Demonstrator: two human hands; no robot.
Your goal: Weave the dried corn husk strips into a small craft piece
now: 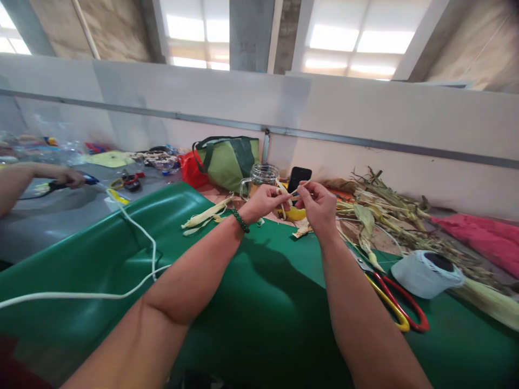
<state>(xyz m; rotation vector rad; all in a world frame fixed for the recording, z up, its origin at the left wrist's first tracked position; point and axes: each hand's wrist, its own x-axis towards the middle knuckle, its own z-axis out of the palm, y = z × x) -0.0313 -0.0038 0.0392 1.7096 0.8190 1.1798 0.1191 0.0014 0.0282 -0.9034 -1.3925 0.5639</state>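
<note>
Out in front, above the far edge of the green mat point(279, 302), both my hands pinch a thin pale strip of corn husk point(283, 186). My left hand point(265, 201), with a green bead bracelet point(240, 220) at the wrist, has its fingers closed on the strip's left part. Fingertips of my right hand point(318, 204) are closed on the right part, close to the left ones. Behind the hands stand a glass mug point(263, 175) and an upright phone point(299, 177). Loose husk pieces point(208, 215) lie left of my left hand.
Red-and-yellow-handled scissors point(395, 302) and a white roll point(425, 274) lie at right, before a heap of dried husks point(381, 208). A green bag point(231, 162) stands at the back. A white cable point(152, 246) crosses the mat. Another person's hand point(67, 176) is at far left.
</note>
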